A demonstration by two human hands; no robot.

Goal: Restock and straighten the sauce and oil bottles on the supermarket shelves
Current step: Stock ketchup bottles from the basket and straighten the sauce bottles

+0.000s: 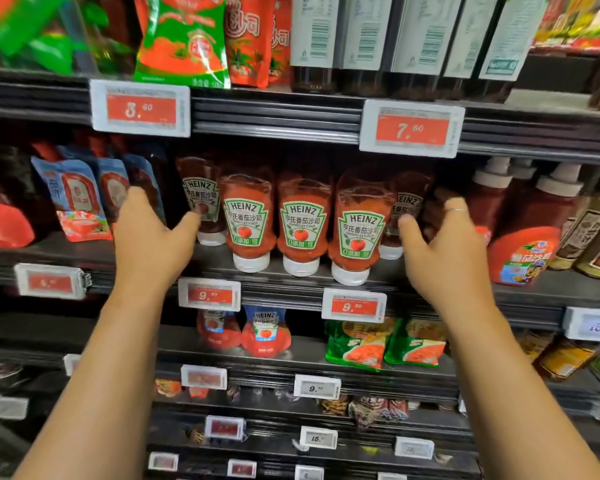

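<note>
Both hands reach into the middle shelf [291, 271] at frame centre. The left hand [149, 237] is open, its thumb against a rear Heinz bottle [201, 202]. The right hand [444, 244] is open too (a ring on one finger), thumb beside another rear bottle [407, 206]. Between them three Heinz ketchup bottles [302, 220] stand cap-down in the front row. Blue pouches [77, 199] lie left of centre.

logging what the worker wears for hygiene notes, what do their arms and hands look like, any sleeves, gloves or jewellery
Both forearms are bare in view, with no sleeves showing, and there are no gloves or watch. The left hand carries nothing. The right hand wears a thin silver ring on one finger.
</note>
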